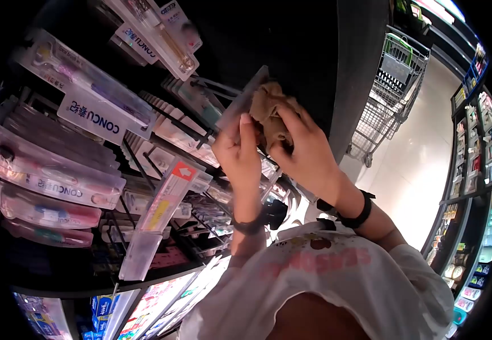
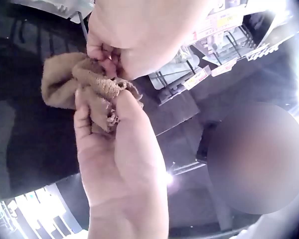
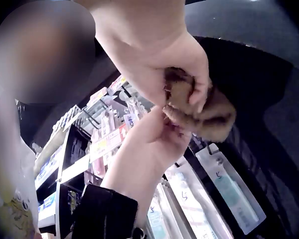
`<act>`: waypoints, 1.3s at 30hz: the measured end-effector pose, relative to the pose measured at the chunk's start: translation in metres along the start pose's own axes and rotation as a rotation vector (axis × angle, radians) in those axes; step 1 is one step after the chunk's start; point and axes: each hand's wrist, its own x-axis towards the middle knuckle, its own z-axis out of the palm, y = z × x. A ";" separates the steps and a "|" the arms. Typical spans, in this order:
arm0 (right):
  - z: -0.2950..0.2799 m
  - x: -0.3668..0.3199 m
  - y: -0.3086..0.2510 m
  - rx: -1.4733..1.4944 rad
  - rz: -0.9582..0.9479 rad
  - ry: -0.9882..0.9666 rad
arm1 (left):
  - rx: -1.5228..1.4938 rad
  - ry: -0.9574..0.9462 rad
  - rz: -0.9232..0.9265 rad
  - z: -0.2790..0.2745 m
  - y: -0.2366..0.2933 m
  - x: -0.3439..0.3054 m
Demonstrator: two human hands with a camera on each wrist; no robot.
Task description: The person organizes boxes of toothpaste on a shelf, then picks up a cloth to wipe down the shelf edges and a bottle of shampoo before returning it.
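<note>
A crumpled brown cloth (image 1: 267,110) is bunched between my two hands in front of the dark shelf panel. My right hand (image 1: 308,150) grips it, with thumb and fingers pressed into its folds. At the cloth's near edge, my left hand (image 1: 239,153) has its fingers curled and pinches that edge, as the left wrist view shows. In that view the cloth (image 2: 65,82) has a frayed, rough border, and part of it is covered by the fingers. A clear plastic panel (image 1: 245,99) stands just beyond the left fingertips.
Packaged toothbrushes (image 1: 87,85) hang on hooks at the left, with a price tag strip (image 1: 164,209) jutting out among them. A shopping cart (image 1: 390,85) stands in the aisle at the right. Stocked shelves (image 1: 472,170) line its far side.
</note>
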 end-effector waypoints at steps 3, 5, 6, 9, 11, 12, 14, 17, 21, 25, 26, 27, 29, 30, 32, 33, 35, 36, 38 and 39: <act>0.007 -0.016 0.023 0.267 0.360 -0.440 | 0.046 0.026 -0.059 0.006 0.011 -0.001; 0.011 -0.035 0.019 0.297 0.353 -0.372 | 0.089 0.027 -0.045 0.004 0.010 -0.001; 0.008 -0.037 0.014 0.335 0.343 -0.328 | 0.136 0.025 -0.038 0.004 0.009 -0.001; 0.005 -0.037 0.014 0.228 0.193 -0.122 | 0.137 -0.023 -0.083 -0.003 0.009 0.001; -0.012 -0.028 0.000 0.144 0.087 0.039 | 0.155 -0.051 -0.112 -0.006 0.009 -0.002; -0.020 -0.019 -0.008 0.073 -0.005 0.108 | 0.142 -0.029 -0.064 -0.005 0.009 -0.003; -0.031 0.003 -0.022 -0.180 -0.242 0.135 | 0.114 0.016 0.027 -0.002 0.007 -0.006; -0.007 0.018 -0.021 -0.347 -0.278 0.054 | 0.095 0.037 0.007 -0.005 -0.009 -0.008; 0.013 0.006 -0.009 -0.390 -0.048 -0.118 | 0.133 0.016 0.008 -0.005 0.002 -0.002; 0.034 -0.023 0.031 -0.209 0.043 -0.314 | 0.222 0.010 0.026 -0.004 0.009 -0.003; 0.042 -0.032 0.043 -0.047 0.073 -0.335 | 0.213 -0.015 0.002 -0.003 0.012 -0.003; 0.043 -0.037 0.044 0.012 0.143 -0.326 | 0.147 -0.017 -0.086 -0.002 0.017 -0.005; 0.033 -0.042 0.044 0.130 0.164 -0.319 | 0.184 -0.015 -0.065 -0.008 0.007 -0.002; 0.028 -0.042 0.047 0.168 0.175 -0.362 | 0.230 -0.034 -0.062 -0.012 0.000 -0.003; 0.016 -0.034 0.036 0.263 0.109 -0.195 | 0.156 -0.027 -0.104 -0.014 -0.007 -0.007; 0.008 -0.029 0.033 0.253 -0.022 -0.112 | 0.220 -0.080 -0.005 -0.015 -0.004 -0.007; -0.010 -0.027 0.021 0.206 -0.185 0.057 | 0.303 -0.129 0.045 -0.020 -0.004 -0.011; -0.015 -0.030 0.028 0.216 -0.248 0.094 | 0.315 -0.122 -0.001 -0.022 -0.009 -0.014; -0.006 -0.041 0.027 0.367 -0.080 0.340 | 0.323 -0.163 0.069 -0.030 -0.009 -0.018; -0.001 -0.036 0.022 0.389 -0.090 0.315 | 0.310 -0.156 0.091 -0.035 -0.012 -0.022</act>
